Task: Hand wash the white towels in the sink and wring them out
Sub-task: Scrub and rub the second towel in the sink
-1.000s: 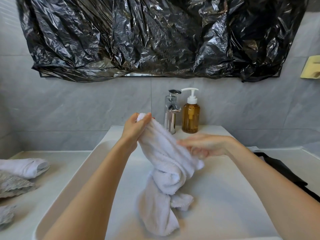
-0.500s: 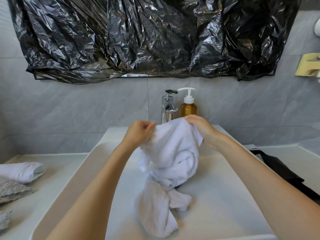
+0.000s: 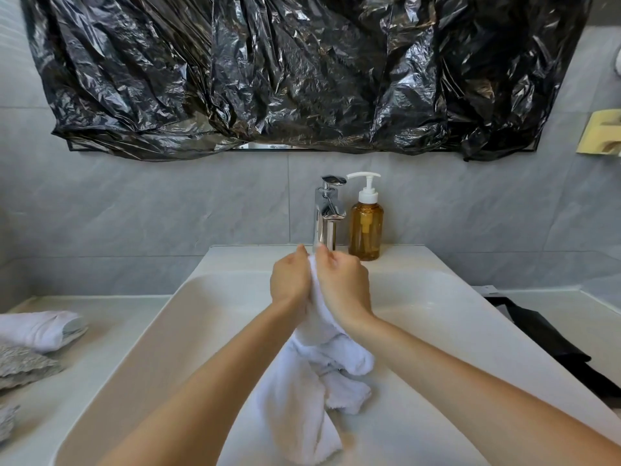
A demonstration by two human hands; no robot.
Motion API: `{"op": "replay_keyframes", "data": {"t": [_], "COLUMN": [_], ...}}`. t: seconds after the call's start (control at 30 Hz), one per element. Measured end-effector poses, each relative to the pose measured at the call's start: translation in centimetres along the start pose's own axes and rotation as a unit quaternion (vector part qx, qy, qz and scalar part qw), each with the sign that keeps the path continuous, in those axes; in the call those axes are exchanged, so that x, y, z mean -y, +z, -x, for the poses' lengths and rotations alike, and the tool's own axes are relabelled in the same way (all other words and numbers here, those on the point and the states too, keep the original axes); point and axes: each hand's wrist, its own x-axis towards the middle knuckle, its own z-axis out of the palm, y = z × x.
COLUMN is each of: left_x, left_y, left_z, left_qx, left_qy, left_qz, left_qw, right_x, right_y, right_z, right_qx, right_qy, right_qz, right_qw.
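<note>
So right now my left hand (image 3: 289, 284) and right hand (image 3: 342, 286) are bunched up side by side over the middle of the sink (image 3: 188, 297), both curled tight around the top end of the white towel (image 3: 302, 398), just in front of the tap (image 3: 328, 213). The rest of the towel hangs down in a loose twist and its tail lies on the sink floor near the front edge. Looks like the wringing step to me. To do it well I'd slide one hand lower before twisting, since both gripping the same spot squeezes very little. Keep it over the sink so drips stay in. Another white towel (image 3: 40, 329) waits on the tabletop's left edge.
</note>
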Motion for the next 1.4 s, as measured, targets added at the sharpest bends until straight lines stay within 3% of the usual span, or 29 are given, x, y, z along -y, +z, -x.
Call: {"op": "replay_keyframes", "data": {"t": [0.07, 0.17, 0.23, 0.43, 0.63, 0.83, 1.07, 1.2, 1.3, 1.4], "left_x": [-0.5, -0.9, -0.6, -0.3, -0.5, 0.4, -0.2, 0.0, 0.7, 0.4], "left_y": [0.8, 2.4, 2.4, 0.1, 2.3, 0.2, 2.5, 1.0, -0.1, -0.5], "left_z": [1.9, 4.3, 4.1, 1.0, 2.7, -0.1, 2.3, 0.2, -1.2, -1.9], "left_qx": [-0.012, 0.018, 0.027, -0.042, 0.053, -0.009, 0.081, 0.009, -0.012, 0.042], "left_qy": [0.067, 0.115, 0.103, 0.017, 0.048, -0.022, 0.018, 0.049, -0.010, -0.054], "left_qz": [-0.067, -0.065, -0.067, -0.019, 0.003, -0.009, 0.022, -0.009, 0.027, 0.025], "left_qw": [0.995, 0.991, 0.992, 0.999, 0.997, 1.000, 0.996, 0.999, 0.999, 0.997], "right_x": [-0.2, -1.3, -1.7, 0.2, -1.5, -0.1, -2.0, -1.3, -0.1, 0.7], "right_y": [-0.4, -2.0, -2.1, -0.1, -2.1, -0.2, -1.7, -0.7, -0.1, -0.4], "right_z": [-1.0, -2.4, -2.0, -1.4, -2.8, -1.3, -3.3, -2.2, -1.7, -3.3], "right_qx": [-0.041, -0.059, -0.045, 0.024, -0.008, 0.041, -0.014, 0.013, 0.050, 0.072], "right_qy": [0.039, 0.092, 0.093, 0.054, 0.100, 0.057, 0.114, 0.090, 0.062, 0.070], "right_qz": [0.003, 0.003, 0.014, 0.019, 0.011, 0.024, 0.003, -0.007, -0.003, -0.077], "right_qw": [0.998, 0.994, 0.995, 0.998, 0.995, 0.997, 0.993, 0.996, 0.997, 0.992]}}
